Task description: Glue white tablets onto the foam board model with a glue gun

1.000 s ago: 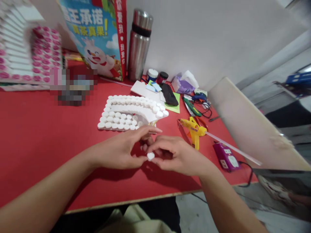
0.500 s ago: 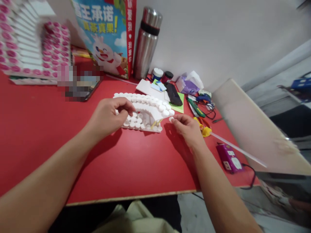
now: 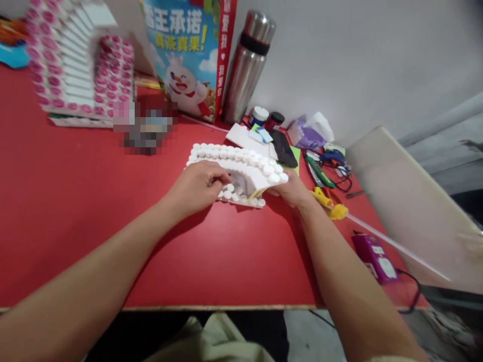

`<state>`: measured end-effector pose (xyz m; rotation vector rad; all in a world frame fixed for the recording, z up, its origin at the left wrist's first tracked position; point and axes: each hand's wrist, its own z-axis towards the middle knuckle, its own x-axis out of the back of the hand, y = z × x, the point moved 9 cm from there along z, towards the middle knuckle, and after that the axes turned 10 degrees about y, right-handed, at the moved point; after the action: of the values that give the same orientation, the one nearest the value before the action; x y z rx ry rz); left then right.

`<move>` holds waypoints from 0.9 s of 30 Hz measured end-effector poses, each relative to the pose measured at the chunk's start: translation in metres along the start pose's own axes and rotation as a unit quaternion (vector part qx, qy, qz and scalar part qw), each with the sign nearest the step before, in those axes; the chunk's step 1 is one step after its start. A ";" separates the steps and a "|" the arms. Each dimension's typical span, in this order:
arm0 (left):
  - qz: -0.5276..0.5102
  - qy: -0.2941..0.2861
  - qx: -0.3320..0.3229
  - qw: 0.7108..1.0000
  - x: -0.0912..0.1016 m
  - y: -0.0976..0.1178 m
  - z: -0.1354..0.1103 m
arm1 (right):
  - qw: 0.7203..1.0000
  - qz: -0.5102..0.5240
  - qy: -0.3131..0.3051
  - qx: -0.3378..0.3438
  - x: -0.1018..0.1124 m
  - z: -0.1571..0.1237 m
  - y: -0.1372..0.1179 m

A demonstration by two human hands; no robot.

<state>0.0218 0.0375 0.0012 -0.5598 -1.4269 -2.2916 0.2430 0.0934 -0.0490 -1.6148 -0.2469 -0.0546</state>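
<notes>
A white foam model (image 3: 245, 168) studded with rows of small white caps lies on the red table (image 3: 75, 201). My left hand (image 3: 198, 188) rests on the model's near left side, its fingers curled onto the caps there. My right hand (image 3: 292, 191) is pressed against the model's right end. Its fingers are tucked under the overhanging row of caps, so whatever they pinch is hidden.
A yellow glue gun (image 3: 332, 207) and a purple box (image 3: 375, 256) lie right of my right arm. Behind the model are green-handled tools (image 3: 319, 171), a black case (image 3: 285, 149), paint jars (image 3: 259, 114), a steel flask (image 3: 247, 65) and a printed carton (image 3: 188, 55). A pink-capped model (image 3: 75, 70) stands far left.
Both hands rose from the table's middle to the white model. The right hand, which pinched a white cap, has reached the model's right end; the left now lies on its left side.
</notes>
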 end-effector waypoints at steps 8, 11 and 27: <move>0.082 -0.029 -0.121 0.989 -0.010 0.016 -0.005 | 0.993 -0.079 0.012 0.081 -0.005 0.009 -0.013; 0.097 -0.033 -0.125 0.987 -0.011 0.016 -0.005 | 0.990 -0.104 0.015 0.097 -0.008 0.008 -0.020; 0.108 -0.045 -0.129 0.985 -0.016 0.012 -0.004 | 0.985 -0.154 -0.024 0.075 -0.021 0.022 -0.011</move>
<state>0.0409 0.0305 -0.0003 -0.8595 -1.0519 -2.3129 0.2183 0.1132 -0.0437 -1.4186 -0.5246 -0.2290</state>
